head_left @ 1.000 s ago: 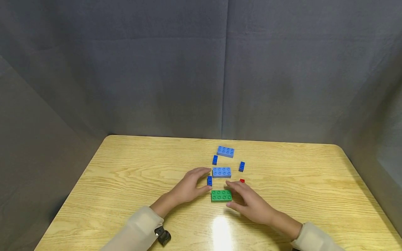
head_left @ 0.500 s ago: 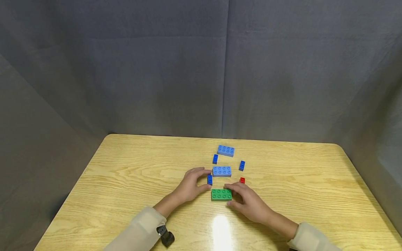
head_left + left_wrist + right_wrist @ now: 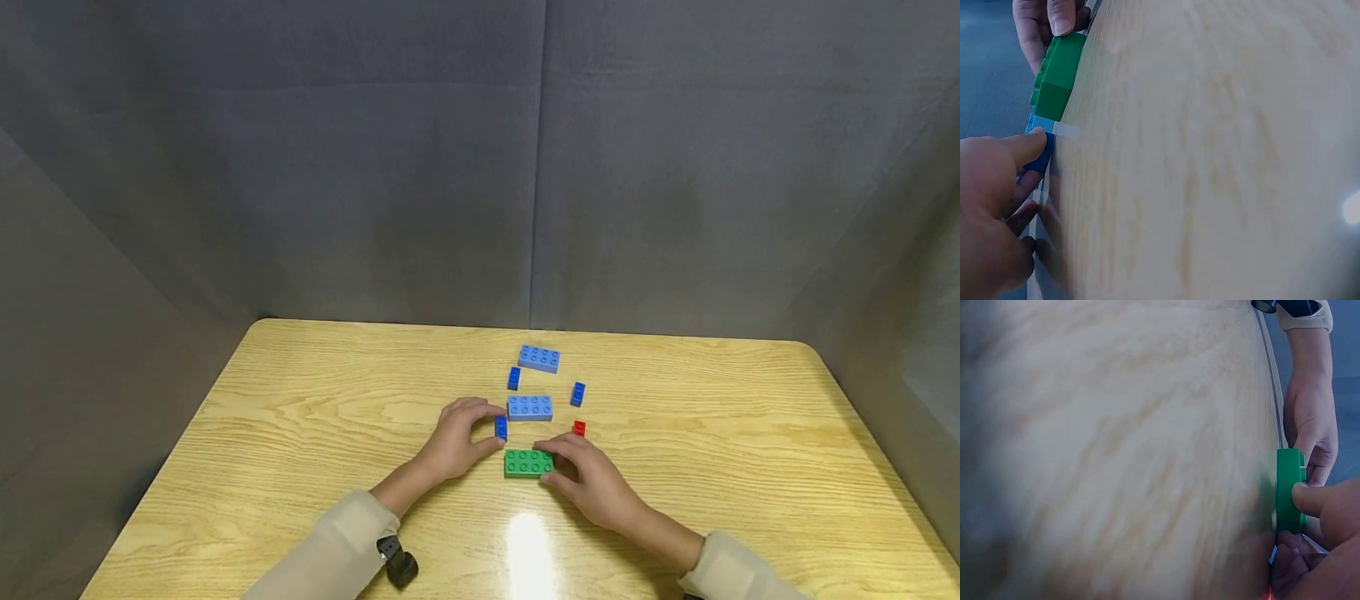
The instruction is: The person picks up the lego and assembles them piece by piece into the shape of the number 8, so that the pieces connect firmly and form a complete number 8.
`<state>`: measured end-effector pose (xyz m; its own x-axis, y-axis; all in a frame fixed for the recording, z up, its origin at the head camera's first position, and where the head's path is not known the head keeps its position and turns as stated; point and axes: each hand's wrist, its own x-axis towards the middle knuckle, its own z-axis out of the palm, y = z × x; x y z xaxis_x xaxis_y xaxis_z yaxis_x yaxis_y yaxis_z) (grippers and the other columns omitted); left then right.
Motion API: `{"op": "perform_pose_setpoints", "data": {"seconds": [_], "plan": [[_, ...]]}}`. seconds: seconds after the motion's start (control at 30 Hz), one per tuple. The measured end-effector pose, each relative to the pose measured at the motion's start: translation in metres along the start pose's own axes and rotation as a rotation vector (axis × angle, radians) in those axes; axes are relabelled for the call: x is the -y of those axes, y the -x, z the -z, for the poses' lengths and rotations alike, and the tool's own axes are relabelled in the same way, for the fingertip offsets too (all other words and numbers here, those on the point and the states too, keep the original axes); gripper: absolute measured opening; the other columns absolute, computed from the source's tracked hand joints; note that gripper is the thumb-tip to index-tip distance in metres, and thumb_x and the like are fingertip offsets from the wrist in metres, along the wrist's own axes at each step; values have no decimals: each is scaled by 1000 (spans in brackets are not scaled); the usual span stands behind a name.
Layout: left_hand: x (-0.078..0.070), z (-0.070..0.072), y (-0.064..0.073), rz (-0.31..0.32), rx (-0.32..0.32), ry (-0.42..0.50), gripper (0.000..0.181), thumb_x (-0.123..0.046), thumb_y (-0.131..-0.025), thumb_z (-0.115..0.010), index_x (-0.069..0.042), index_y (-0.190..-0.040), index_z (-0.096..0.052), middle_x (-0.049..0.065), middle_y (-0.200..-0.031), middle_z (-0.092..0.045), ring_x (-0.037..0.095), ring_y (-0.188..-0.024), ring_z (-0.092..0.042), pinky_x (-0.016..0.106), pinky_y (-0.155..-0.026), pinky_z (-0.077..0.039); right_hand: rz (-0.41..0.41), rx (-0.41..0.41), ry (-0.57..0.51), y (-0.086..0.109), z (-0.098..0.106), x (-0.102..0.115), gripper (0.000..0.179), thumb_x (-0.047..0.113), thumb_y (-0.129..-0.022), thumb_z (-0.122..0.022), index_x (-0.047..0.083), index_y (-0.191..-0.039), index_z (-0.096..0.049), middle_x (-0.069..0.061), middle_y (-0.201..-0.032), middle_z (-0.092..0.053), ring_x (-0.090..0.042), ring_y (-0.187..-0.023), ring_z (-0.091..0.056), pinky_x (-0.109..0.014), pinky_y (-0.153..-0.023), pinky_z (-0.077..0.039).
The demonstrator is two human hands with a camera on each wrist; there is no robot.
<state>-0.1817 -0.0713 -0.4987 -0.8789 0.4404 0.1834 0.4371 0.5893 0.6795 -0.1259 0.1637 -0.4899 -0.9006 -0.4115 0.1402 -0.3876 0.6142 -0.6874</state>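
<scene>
My left hand (image 3: 454, 442) pinches a small dark blue toy brick (image 3: 501, 429) between thumb and index finger; the left wrist view shows the thumb against that blue brick (image 3: 1040, 159). My right hand (image 3: 596, 483) grips the right end of a larger green toy brick (image 3: 528, 464), thumb on the near side and fingers on the far side. In the right wrist view the thumb lies on the green brick (image 3: 1289, 490). Both bricks rest on the wooden table (image 3: 300, 400). Just beyond them lies a light blue brick (image 3: 529, 407), close to my left fingertips.
Farther back are another light blue brick (image 3: 539, 358) and two small dark blue bricks, one on the left (image 3: 513, 378) and one on the right (image 3: 577, 394). A small red brick (image 3: 579, 428) lies just behind my right hand. Grey cloth (image 3: 420, 183) hangs behind the table.
Both hands have narrowed their grasp: left thumb and index finger come in on the small blue brick, right thumb and fingers on the green brick. The bricks stay where they lie.
</scene>
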Motion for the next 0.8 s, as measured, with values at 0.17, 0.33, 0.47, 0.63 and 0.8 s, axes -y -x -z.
{"op": "perform_pose_setpoints", "data": {"seconds": [0.17, 0.33, 0.47, 0.63, 0.8], "plan": [[-1, 0, -1, 4, 5, 2, 38, -23, -85, -71, -14, -120, -62, 2, -123, -60, 24, -125, -43, 45, -109, -22, -16, -7, -6, 0, -1, 0, 36, 12, -84, -71, 11, -119, -63, 8, -107, -60, -12, -89, -54, -30, -79, -48], [-2, 2, 0, 5, 6, 8, 37, -25, -86, -69, -14, -120, -62, 1, -121, -60, 23, -124, -43, 45, -108, -25, -29, -10, -1, 0, -1, 0, 35, 13, -84, -71, 12, -118, -64, 9, -106, -60, -11, -88, -54, -31, -79, -48], [0, 2, 0, 6, -1, 21, 37, -29, -86, -69, -15, -119, -63, -2, -116, -62, 18, -118, -46, 42, -104, -32, -30, -14, -4, -1, -1, -1, 35, 13, -83, -71, 13, -117, -64, 9, -106, -60, -10, -89, -54, -31, -80, -48], [1, 4, -1, 2, -9, 44, 35, -30, -84, -71, -16, -115, -65, -6, -110, -62, 13, -111, -48, 36, -99, -39, -34, -14, -13, -1, -1, -1, 35, 13, -83, -72, 14, -117, -64, 9, -105, -59, -10, -88, -54, -30, -79, -48], [-2, 7, 1, -20, -3, 70, 34, -27, -83, -73, -15, -114, -65, -7, -109, -62, 12, -110, -49, 34, -98, -41, -48, -17, -12, 0, -1, 0, 34, 13, -83, -72, 14, -116, -65, 10, -105, -59, -10, -88, -54, -30, -79, -48]]}}
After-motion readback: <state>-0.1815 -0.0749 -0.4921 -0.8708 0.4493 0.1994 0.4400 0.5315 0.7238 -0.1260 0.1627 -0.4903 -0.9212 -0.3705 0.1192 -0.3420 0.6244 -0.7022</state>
